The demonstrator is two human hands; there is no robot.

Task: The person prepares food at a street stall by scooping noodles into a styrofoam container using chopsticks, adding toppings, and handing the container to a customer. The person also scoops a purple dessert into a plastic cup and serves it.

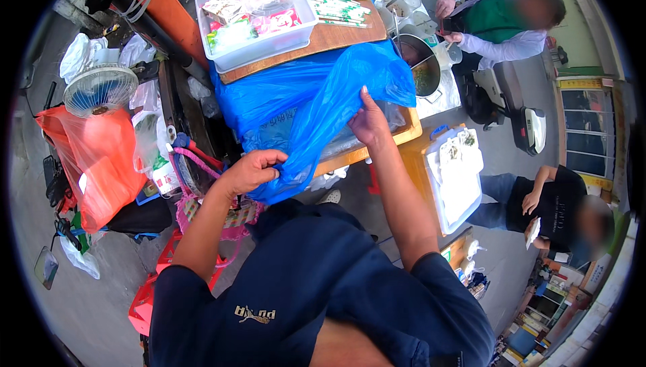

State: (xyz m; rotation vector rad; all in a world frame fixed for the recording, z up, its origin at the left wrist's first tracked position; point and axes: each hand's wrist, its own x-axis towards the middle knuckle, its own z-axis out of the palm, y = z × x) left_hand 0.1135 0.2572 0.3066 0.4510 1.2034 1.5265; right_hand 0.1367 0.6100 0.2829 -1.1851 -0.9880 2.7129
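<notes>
Thin blue plastic sheeting point(333, 94) is draped over a wooden-edged box or cart top point(343, 161). My left hand point(255, 172) pinches a gathered fold near the front left corner. Farther right, my right hand point(371, 122) has its thumb up against the sheeting at its raised edge; its other fingers are partly hidden. Under the lifted edge, clear plastic point(391, 114) shows inside the wooden frame. Printed characters show faintly through the sheeting.
Behind the sheeting, a white plastic bin point(257, 54) of packets and wrapped straws point(338, 6) sit on a wooden board point(323, 39). A steel pot point(424, 72) stands right, near one person point(494, 19). Another person point(545, 200) stands beyond a white tray point(454, 180). A fan point(101, 89) is left.
</notes>
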